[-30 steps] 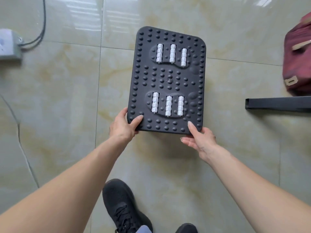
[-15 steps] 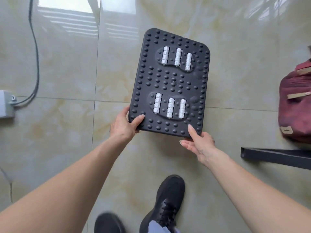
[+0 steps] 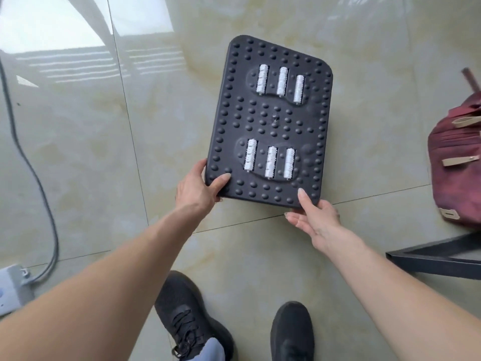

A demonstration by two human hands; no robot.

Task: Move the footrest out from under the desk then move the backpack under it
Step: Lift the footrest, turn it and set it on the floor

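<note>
A glossy floor [image 3: 260, 256] of large pale tiles with yellowish veining fills the head view, with bright window reflections at the upper left.

Held out over the floor in the middle of the picture is the footrest [image 3: 270, 121], a black rounded rectangle covered in raised bumps, with two groups of three white rollers set into foot-shaped hollows. Its near short edge faces the person. The left hand [image 3: 199, 187] is closed on the near left corner, thumb lying on the bumpy top and fingers wrapped under the edge. The right hand [image 3: 316, 217] grips the near right corner, its thumb pressed on the top surface and its fingers curled beneath the edge. Both forearms reach in from the bottom corners.

At the right edge a dark red backpack [image 3: 455, 173] with tan strap tabs sits on the floor, well apart from the footrest and partly cut off by the frame. Just below it, a black metal bar [image 3: 429, 259] lies along the floor.

At the left a grey cable [image 3: 33, 178] runs down to a grey power strip [image 3: 11, 290] in the lower left corner. Two black shoes [image 3: 190, 316] stand on the tiles at the bottom.
</note>
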